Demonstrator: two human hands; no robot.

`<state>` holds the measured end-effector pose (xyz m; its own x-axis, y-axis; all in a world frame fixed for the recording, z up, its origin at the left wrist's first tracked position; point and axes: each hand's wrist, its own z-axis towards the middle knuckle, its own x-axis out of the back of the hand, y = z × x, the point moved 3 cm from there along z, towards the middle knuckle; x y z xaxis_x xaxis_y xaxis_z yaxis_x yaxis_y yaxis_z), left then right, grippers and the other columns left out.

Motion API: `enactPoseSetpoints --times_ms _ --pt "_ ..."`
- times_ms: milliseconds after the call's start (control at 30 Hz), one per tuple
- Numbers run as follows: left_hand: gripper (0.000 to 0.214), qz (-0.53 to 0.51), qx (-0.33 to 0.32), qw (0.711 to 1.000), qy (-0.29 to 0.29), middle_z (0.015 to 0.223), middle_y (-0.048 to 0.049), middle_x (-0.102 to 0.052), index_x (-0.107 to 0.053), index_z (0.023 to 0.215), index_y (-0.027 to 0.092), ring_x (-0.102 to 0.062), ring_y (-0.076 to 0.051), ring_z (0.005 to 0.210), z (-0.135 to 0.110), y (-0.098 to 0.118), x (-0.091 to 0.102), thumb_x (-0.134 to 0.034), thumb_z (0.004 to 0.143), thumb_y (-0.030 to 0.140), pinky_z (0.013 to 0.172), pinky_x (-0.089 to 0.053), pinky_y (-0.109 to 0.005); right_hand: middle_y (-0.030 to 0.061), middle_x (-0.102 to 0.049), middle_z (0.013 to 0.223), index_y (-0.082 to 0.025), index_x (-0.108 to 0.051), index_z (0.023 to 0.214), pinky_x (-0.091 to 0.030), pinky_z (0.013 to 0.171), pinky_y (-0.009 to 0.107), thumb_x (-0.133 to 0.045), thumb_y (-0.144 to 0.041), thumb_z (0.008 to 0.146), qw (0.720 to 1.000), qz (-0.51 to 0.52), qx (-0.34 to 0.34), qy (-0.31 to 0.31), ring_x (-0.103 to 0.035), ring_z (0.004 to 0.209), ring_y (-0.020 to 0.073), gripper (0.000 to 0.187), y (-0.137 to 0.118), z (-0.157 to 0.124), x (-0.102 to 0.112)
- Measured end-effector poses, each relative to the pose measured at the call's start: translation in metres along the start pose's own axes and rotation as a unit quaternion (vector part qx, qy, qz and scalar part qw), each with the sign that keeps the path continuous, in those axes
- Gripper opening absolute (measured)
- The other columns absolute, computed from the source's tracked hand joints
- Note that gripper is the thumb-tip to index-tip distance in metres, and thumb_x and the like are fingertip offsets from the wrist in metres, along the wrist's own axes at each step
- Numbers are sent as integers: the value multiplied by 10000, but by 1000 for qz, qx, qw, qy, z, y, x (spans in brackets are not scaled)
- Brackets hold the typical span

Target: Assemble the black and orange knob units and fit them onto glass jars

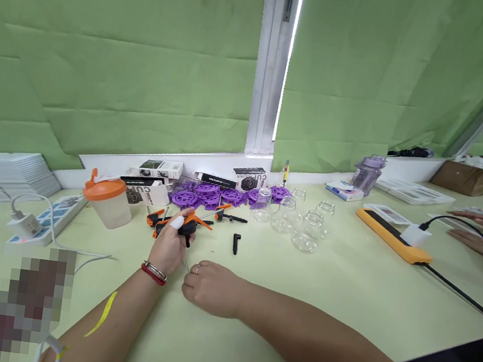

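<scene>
Fine work with a small tool by the look of it, so best done slowly: brace the left wrist on the table, settle the tip before pressing, and pin the small part flat under the right fingertips rather than pinching it in mid-air. Worth minding the tiny loose piece just beyond the knuckles, probably quick to roll away unnoticed.

Grips the orange-and-black tool in the left hand, fingers curled tight round the handle, one fingertip wrapped in white tape, a red band and a metal bangle at the wrist. Rests the right hand knuckles-up on the table just beside the left, fingers folded under, a ring showing. Cannot tell whether gripping anything beneath, with only a thin metal pin poking out between the two hands.

Hard moulded plastic on the handle, orange over black. Smooth pale-green tabletop, likely slick enough for small parts to skid. Farther back:
- flat spoked purple wheels
- clear rounded glass jars, mouths up
- a squat cloudy cup with an orange lid
- a short black bit

At the left a white power strip, at the right a long yellow one, and beyond it another person's hands flat on the table
</scene>
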<state>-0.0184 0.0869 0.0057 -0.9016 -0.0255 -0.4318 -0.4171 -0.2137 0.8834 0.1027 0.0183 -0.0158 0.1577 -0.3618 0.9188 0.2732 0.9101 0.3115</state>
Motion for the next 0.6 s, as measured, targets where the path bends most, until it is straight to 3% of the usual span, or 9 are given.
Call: enactPoseSetpoints --times_ms 300,400,467,533,600 --pt "304 -62 81 993 -64 765 -67 -597 -647 1057 113 -518 -142 614 -7 -3 -10 -535 834 287 514 -422 -256 48 -617 742 -168 -598 785 -405 733 319 -488 -75 845 994 -12 100 46 -525 678 158 156 -18 -6 11" --pt "296 -69 98 990 -79 792 -77 -607 -652 1042 115 -526 -146 625 -10 -3 -12 -541 837 297 526 -432 -261 49 -626 786 -161 -592 849 -423 730 311 -452 -90 866 992 26 87 92 -533 719 160 158 -16 -6 20" --pt "294 -71 121 987 -80 791 -75 -612 -652 1048 125 -533 -147 631 -12 -4 -14 -539 844 302 541 -440 -261 65 -644 868 -159 -575 917 -441 743 302 -418 -101 878 982 105 29 154 -545 786 161 172 -7 -8 33" --pt "282 -72 148 983 -83 785 -70 -615 -656 1043 135 -544 -148 645 -14 -6 -15 -535 853 305 563 -448 -261 69 -644 912 -171 -546 947 -459 746 294 -413 -104 863 937 233 -80 246 -555 825 156 171 13 -14 48" --pt "264 -76 161 979 -100 783 -63 -614 -664 1024 145 -548 -149 655 -16 -9 -18 -536 856 304 578 -450 -263 44 -620 884 -192 -522 941 -475 709 280 -436 -125 857 840 372 -221 327 -569 776 135 137 39 -24 58"
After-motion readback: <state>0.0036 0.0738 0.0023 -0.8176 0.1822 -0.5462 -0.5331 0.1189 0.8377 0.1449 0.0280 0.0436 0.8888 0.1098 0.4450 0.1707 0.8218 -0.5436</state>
